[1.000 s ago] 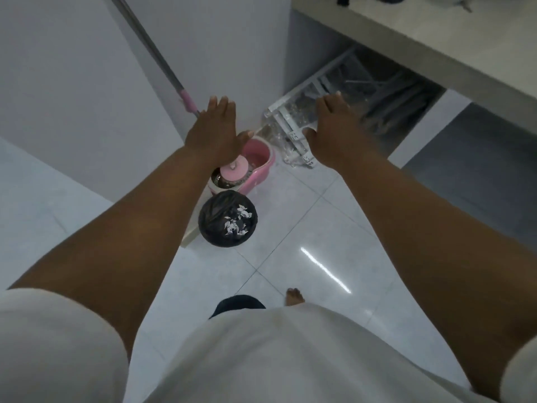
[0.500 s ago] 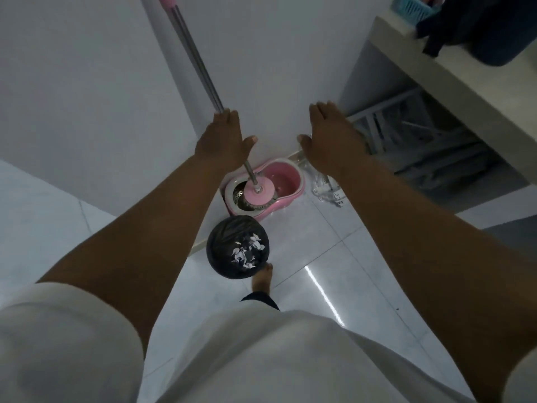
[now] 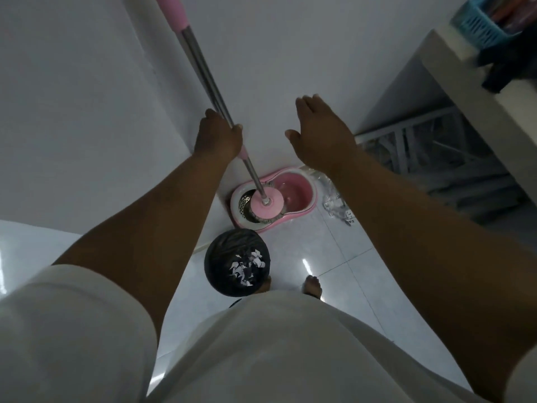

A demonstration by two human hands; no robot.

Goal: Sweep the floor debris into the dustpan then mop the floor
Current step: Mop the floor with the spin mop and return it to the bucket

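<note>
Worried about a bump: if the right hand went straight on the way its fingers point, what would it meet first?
Most likely the white wall. The right hand is open and empty, with nothing visible between fingertips and wall, though depth is hard to judge.

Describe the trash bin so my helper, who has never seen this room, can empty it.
Find the corner where the white walls meet the tiled floor. The pink mop bucket sits there; nearer the person stands the bin, round, lined with a black bag, holding white paper scraps.
</note>
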